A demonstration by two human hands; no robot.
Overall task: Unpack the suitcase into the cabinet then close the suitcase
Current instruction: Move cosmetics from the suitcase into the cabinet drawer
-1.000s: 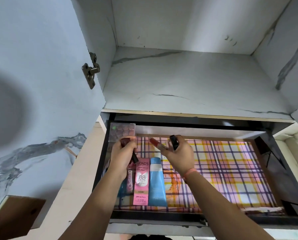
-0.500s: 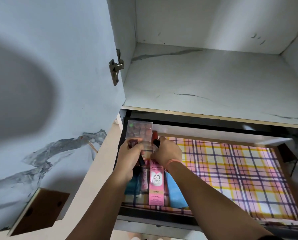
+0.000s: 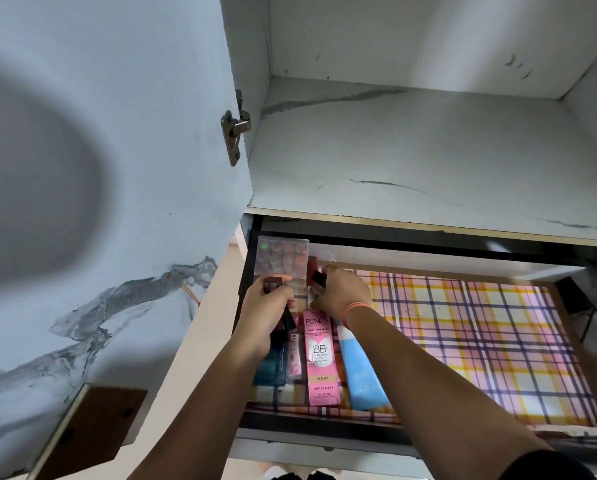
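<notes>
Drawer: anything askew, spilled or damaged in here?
Nothing spilled or broken. The plaid liner looks rumpled along the front edge of the drawer, and the blue tube lies slightly askew beside the Pond's box. Dark scuffs mark the back wall of the cabinet.

We note white marble-print cabinet shelf [image 3: 411, 150]: smooth matt laminate. Grey door hinge [image 3: 235, 128]: dull metal. Pink-yellow plaid drawer liner [image 3: 480, 341]: slick sheen, we think plastic sheet. Clear rectangular case [image 3: 283, 258]: glossy hard plastic. Pink BB cream carton [image 3: 319, 368]: glossy card. Light-blue tube [image 3: 363, 382]: smooth matt plastic.
</notes>
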